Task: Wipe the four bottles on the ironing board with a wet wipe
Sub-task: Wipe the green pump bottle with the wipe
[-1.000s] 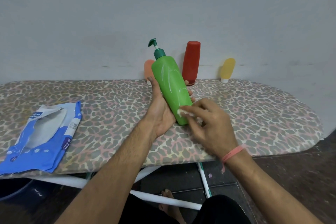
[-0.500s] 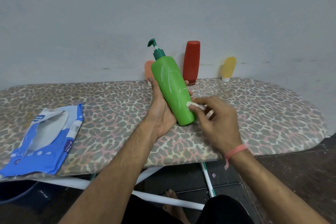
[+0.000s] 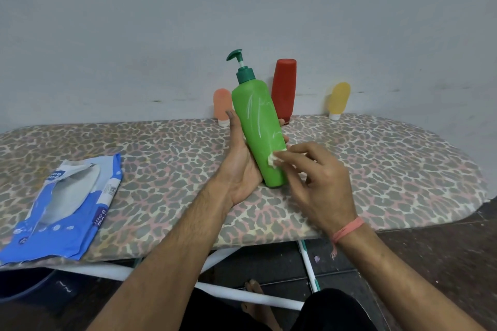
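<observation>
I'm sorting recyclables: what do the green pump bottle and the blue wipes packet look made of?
The green pump bottle looks like smooth, opaque plastic with a slight sheen; pale streaks show on its side. The blue wipes packet looks like thin, flexible plastic film: it lies crumpled and glossy on the ironing board.

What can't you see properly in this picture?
- Head view: green pump bottle back side, hidden by the left hand.
- Orange bottle right edge, behind the green one.
- Wet wipe: mostly covered by the right hand.
- Wipes packet lettering: too small.
</observation>
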